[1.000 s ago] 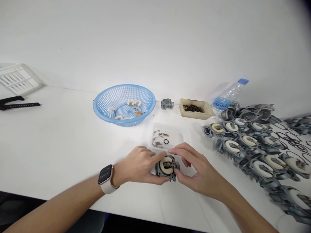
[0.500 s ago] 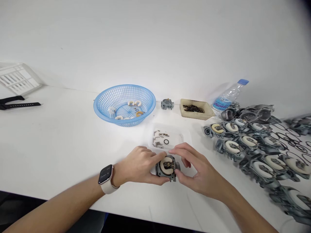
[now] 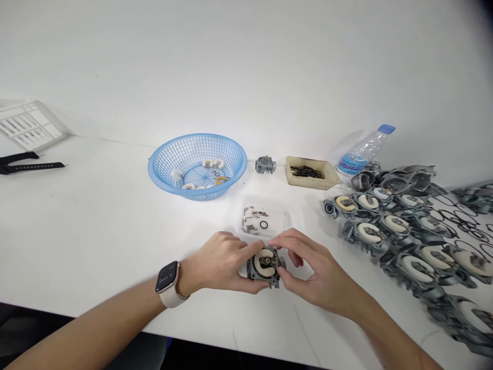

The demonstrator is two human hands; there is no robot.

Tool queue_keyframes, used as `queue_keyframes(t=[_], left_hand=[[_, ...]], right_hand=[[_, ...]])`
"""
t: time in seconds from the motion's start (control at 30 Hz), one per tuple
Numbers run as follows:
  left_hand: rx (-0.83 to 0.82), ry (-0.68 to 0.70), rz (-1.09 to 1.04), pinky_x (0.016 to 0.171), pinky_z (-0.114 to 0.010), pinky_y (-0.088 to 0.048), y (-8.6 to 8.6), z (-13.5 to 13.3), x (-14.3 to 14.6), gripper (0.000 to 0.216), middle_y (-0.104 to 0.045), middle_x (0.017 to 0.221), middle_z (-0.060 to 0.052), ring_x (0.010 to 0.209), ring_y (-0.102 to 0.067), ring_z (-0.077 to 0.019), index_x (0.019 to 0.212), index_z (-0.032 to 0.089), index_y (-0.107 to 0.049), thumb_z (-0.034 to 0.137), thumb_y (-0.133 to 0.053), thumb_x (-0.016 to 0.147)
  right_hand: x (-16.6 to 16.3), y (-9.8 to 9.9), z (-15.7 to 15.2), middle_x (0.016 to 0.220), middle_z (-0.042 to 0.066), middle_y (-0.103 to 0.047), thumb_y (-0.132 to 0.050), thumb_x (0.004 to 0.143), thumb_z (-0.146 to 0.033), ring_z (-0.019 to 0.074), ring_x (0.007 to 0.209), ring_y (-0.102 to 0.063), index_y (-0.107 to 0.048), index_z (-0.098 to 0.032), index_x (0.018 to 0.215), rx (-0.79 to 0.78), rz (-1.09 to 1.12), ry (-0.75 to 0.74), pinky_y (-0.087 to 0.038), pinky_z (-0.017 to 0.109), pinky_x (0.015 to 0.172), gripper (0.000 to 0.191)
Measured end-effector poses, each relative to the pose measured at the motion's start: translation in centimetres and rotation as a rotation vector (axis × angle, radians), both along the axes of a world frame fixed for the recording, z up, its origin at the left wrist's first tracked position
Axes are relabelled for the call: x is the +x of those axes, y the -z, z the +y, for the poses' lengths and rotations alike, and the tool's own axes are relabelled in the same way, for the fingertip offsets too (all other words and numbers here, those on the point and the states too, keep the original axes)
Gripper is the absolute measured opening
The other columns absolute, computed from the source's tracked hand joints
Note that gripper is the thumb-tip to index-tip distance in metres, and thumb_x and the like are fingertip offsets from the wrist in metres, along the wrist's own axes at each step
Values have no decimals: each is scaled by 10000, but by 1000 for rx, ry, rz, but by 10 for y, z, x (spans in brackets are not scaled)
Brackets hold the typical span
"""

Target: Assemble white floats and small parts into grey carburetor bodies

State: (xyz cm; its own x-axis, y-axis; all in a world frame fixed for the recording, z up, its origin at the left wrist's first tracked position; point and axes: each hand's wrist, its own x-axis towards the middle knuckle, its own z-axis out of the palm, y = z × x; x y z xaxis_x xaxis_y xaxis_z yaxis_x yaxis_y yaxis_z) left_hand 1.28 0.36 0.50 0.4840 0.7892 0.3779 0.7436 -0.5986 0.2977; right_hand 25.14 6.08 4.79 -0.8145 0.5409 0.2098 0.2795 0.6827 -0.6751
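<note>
A grey metal carburetor (image 3: 266, 261) rests on the white table with its open float chamber facing up. A white C-shaped float (image 3: 259, 265) sits inside it, around brass parts in the middle. My left hand (image 3: 227, 262) is closed on the carburetor from the left, thumb on the near side and fingers on the far side. From the right, my right hand (image 3: 308, 267) has its thumb at the float's hinge end and its index finger at the far edge. Whether a small pin is between these fingertips, I cannot tell. Just behind lies a clear tray (image 3: 275, 221) with small metal parts and a black O-ring (image 3: 263, 224).
A blue basket (image 3: 152, 167) with several floats stands behind. Beside it are another carburetor (image 3: 265, 164), a beige box (image 3: 314, 182) of dark rings and a leaning water bottle (image 3: 360, 154). Several carburetors with floats (image 3: 370, 233) and black rings (image 3: 468, 221) crowd the right.
Almost nothing differs. The right index finger has shifted very slightly over the carburetor's far edge; the left hand and carburetor stay in place.
</note>
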Motion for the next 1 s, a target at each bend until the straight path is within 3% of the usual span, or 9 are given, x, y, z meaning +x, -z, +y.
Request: queue_keyframes(t=[0.6,1.0], left_hand=[[-21,12,-20,500,-296,-402,0,0,-1,563,-654,609,31,519,-653,-194,1214,185,-586,637,-603,879],[-10,-4,-12,505,-297,-406,-1,-1,0,556,-662,612,31,519,-652,-193,1212,190,-589,625,-615,867]], right_hand=[[2,-4,-1,1062,-14,-600,-609,847,-73,129,723,-498,-530,-349,1312,-69,-39,-55,-502,275,718,546],[-2,-1,0,1104,14,-584,-567,868,-59,127,734,-523,-550,-337,1306,-4,1,-1,-499,266,669,519]])
